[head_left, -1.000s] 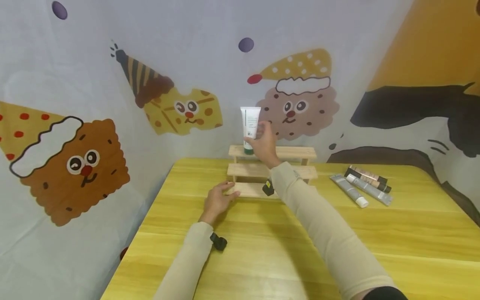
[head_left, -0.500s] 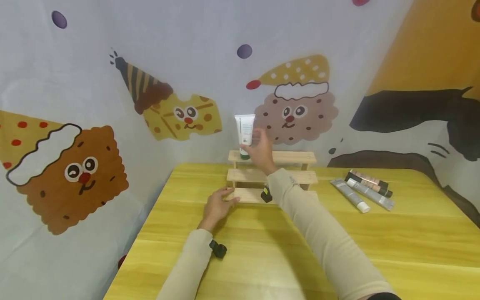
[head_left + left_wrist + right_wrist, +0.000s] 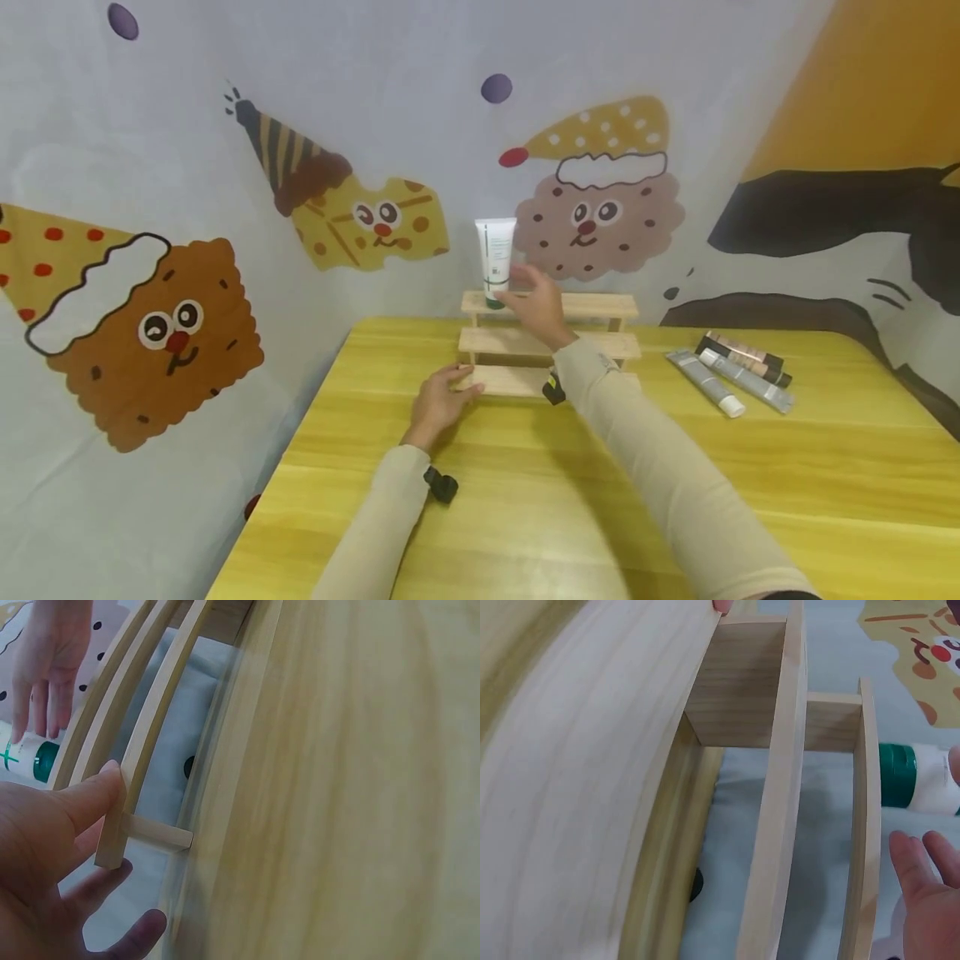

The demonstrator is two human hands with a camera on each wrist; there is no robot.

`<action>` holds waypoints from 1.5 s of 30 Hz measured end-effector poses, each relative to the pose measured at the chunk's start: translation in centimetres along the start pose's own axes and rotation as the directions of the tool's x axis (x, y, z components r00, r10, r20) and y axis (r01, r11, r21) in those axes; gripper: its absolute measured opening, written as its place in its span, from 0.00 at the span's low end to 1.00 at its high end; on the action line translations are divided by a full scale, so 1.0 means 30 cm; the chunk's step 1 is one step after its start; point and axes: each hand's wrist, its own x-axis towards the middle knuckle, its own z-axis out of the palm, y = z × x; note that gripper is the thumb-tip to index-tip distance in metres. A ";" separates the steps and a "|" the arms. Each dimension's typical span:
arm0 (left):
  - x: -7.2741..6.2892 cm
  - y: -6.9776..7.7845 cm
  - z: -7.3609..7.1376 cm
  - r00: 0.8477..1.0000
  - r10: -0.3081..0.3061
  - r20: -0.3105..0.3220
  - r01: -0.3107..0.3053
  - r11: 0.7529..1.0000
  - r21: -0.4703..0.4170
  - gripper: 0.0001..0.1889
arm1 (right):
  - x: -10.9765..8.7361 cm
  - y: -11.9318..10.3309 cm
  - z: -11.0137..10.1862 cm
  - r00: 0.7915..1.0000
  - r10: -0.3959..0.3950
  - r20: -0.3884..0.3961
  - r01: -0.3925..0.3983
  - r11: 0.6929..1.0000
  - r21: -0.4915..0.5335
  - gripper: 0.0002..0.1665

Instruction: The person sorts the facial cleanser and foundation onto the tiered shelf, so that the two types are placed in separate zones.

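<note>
A white tube with a green cap (image 3: 496, 258) stands cap-down on the top tier of a small wooden three-tier display stand (image 3: 592, 305). Beside it, on the right, my right hand (image 3: 538, 310) has its fingers spread and loosely straight; the right wrist view shows a gap between those fingers and the green cap (image 3: 897, 775). The thumb tip overlaps the tube's lower part in the head view. My left hand (image 3: 438, 402) holds the left end of the lowest tier, thumb on one face and a finger on the other, as the left wrist view shows at the tier's end (image 3: 112, 844).
Several tubes, grey (image 3: 705, 382) and beige with black caps (image 3: 742, 357), lie in a loose pile on the yellow wood-grain table (image 3: 495, 517), right of the stand. Behind the table hangs a pale cloth (image 3: 420, 100) printed with cartoon snacks.
The right hand has loosened from the white tube and shifted slightly right; the tube stays upright on the top tier. The left hand keeps its hold on the stand.
</note>
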 end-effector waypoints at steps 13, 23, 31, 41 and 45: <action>0.005 0.007 -0.011 1.000 0.011 -0.004 -0.011 1.000 -0.014 0.25 | -0.100 0.028 -0.107 0.995 -0.098 -0.012 0.098 0.994 0.048 0.35; 0.001 -0.001 -0.010 1.000 0.009 0.020 -0.009 0.999 -0.034 0.26 | -0.226 0.025 -0.231 0.996 -0.087 -0.026 0.086 0.995 -0.047 0.27; 0.009 0.009 -0.005 0.999 0.020 0.026 -0.018 0.999 -0.051 0.25 | -0.300 0.033 -0.356 0.995 -0.080 -0.061 0.073 0.991 -0.110 0.27; 0.009 0.014 -0.003 0.999 0.010 0.044 -0.007 0.997 -0.079 0.26 | -0.408 0.097 -0.534 0.980 -0.043 -0.193 0.001 0.977 -0.212 0.23; 0.008 0.009 -0.009 0.999 0.008 0.042 -0.004 0.997 -0.081 0.26 | -0.438 0.145 -0.598 0.974 -0.014 -0.225 -0.050 0.960 -0.277 0.22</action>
